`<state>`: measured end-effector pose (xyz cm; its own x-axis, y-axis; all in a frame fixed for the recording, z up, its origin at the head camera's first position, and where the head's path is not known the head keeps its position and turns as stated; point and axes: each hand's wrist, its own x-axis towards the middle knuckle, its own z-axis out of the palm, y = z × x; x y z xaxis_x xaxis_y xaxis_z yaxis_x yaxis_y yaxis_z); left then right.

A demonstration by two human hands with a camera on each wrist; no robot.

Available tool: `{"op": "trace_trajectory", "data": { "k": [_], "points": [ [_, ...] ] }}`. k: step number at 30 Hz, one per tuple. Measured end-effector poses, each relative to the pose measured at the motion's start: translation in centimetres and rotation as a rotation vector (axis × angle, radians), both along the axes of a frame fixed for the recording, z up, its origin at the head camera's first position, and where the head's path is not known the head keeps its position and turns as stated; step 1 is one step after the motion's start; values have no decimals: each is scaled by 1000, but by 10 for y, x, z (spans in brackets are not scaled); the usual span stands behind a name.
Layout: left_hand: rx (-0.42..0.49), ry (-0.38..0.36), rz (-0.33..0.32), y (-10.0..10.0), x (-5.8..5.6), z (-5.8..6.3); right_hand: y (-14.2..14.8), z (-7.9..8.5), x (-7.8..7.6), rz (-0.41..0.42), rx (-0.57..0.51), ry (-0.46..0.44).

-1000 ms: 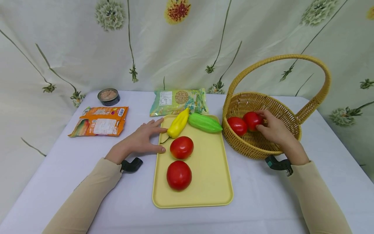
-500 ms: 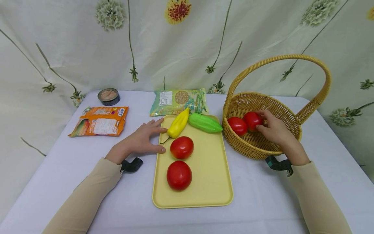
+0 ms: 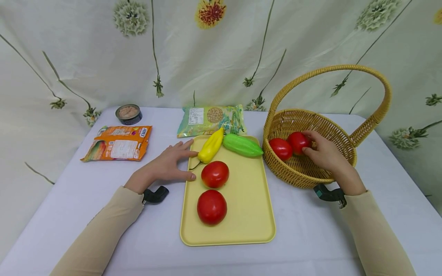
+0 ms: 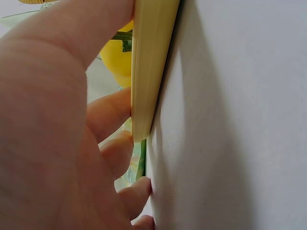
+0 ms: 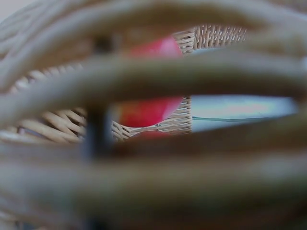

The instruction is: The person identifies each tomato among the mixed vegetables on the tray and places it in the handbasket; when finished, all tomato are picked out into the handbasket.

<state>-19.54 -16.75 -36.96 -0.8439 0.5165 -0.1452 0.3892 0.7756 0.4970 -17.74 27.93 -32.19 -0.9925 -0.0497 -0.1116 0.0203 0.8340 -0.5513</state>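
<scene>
My right hand (image 3: 324, 153) reaches into the wicker basket (image 3: 304, 179), its thumb and fingers around a red tomato (image 3: 298, 143). Another tomato (image 3: 280, 149) lies against it on the left. My left hand (image 3: 170, 163) is spread at the left edge of the yellow tray (image 3: 248, 199); in the left wrist view its fingertips touch the tray's rim (image 4: 148, 67). On the tray lie a yellow pepper (image 3: 211, 146), a green ribbed pointed vegetable (image 3: 242, 145) and two tomatoes, one (image 3: 215, 174) behind the other (image 3: 211, 207). Basket strands, blurred, cover much of the right wrist view, with red (image 5: 151, 110) behind.
An orange packet (image 3: 119, 143) lies at the left, with an opened can (image 3: 128, 114) behind it. Behind the tray is a green bag (image 3: 212, 120). The basket's tall handle (image 3: 331, 68) arches above its bowl. A flowered cloth (image 3: 221, 53) hangs along the back.
</scene>
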Motion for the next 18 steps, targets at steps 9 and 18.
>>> {"op": "trace_trajectory", "data": {
  "k": [9, 18],
  "points": [
    [0, -4, 1, 0, 0, -1, 1, -1, -1, 11, 0, -5],
    [-2, -6, 4, 0, 0, 0, 1, -1, -1, 5, -11, -6]
  ]
}}
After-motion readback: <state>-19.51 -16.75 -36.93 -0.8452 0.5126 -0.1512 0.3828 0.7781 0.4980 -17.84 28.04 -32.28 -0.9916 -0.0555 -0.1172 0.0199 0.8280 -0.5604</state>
